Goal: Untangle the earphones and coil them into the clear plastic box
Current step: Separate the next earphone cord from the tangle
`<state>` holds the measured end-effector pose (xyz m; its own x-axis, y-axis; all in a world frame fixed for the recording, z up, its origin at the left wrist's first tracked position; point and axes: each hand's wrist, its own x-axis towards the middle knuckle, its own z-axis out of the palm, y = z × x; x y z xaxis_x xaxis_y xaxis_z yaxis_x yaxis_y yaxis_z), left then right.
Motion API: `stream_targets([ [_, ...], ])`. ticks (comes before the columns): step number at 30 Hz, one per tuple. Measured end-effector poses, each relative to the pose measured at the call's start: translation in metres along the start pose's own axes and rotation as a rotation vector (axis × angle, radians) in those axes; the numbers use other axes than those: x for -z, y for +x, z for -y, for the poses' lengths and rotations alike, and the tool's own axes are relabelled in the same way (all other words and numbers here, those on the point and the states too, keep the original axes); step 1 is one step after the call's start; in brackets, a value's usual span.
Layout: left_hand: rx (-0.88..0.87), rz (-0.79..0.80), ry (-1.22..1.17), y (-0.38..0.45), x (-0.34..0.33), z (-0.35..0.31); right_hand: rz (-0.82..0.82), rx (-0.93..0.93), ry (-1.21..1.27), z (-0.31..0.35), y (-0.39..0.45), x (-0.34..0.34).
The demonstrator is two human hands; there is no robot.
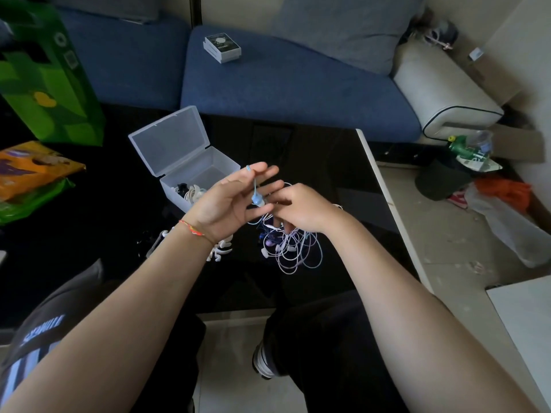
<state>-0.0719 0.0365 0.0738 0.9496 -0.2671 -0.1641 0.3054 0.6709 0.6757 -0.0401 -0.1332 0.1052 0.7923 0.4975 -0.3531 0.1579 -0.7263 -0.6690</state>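
Because a blue cord is draped over them, left fingers (262, 174): spread and nearly straight, palm up, so the cord hangs free and its blue earbud (257, 200) dangles in front of the palm where it can be followed.
Left hand (229, 201): raised above the table, serving, by my reading, as a peg to keep one strand apart from the rest.
Right fingers (283, 201): curled down into the bundle, apparently pinching strands; the exact contact is hidden beneath the hand.
Right hand (304, 208): just beside the left, holding the tangle up so loops fall loose.
Tangled earphones (292, 248): white and pale purple cords hang below the right hand, over the black table (313, 162), still knotted.
Clear plastic box (202, 171): lid propped open, just beyond the left hand, near for dropping coils in; it already holds some coiled cords.
White pieces (220, 248): on the table beneath the left wrist, unclear what.
Progress: partway, untangling not done.
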Motion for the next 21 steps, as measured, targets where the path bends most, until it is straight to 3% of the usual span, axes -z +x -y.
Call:
stream_targets([
  [21,-0.157,-0.193,0.079,0.014,0.01,0.006,0.02,-0.069,-0.099,0.008,0.006,-0.023],
])
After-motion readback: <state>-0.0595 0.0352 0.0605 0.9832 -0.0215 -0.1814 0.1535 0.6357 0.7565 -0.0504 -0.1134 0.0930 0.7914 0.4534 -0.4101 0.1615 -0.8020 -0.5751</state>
